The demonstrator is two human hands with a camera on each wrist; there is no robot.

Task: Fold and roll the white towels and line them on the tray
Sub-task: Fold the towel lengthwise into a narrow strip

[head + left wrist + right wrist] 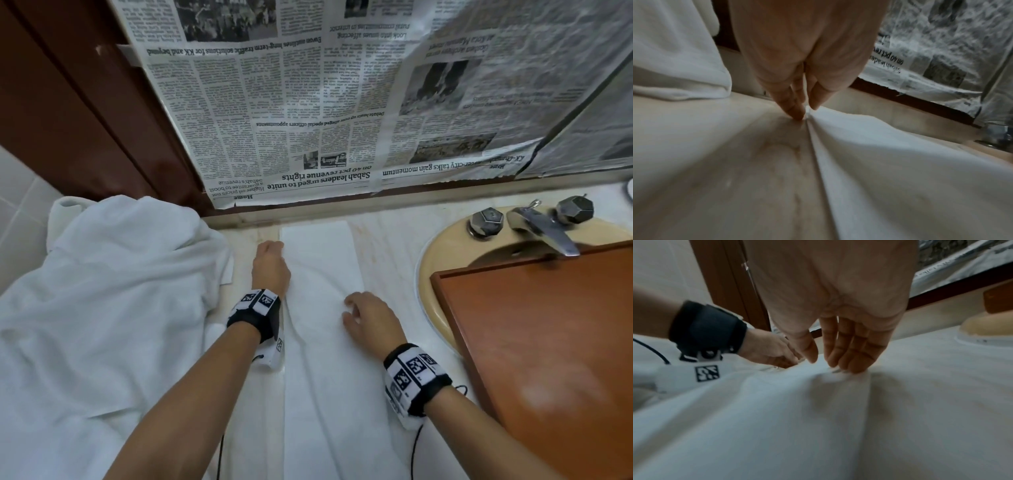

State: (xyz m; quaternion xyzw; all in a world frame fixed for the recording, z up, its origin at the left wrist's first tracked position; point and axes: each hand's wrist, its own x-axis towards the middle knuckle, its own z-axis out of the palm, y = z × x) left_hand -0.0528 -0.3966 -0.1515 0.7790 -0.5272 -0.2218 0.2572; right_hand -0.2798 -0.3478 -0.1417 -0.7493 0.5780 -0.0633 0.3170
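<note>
White towel (322, 308) folded into a long, creased strip on the counter; empty wooden tray (534, 329) over the sink.

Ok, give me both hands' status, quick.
Left hand: pinching the left edge of the folded towel.
Right hand: open, fingers resting flat on that towel, gripping nothing.

The head view was evenly and softly lit, with a pale sheen on the tray (534, 359) and lines bowed near the edges. Both wrist views were dimmer and smeared; fingers (851, 353) cast a soft shadow on the towel (818, 418).
</note>
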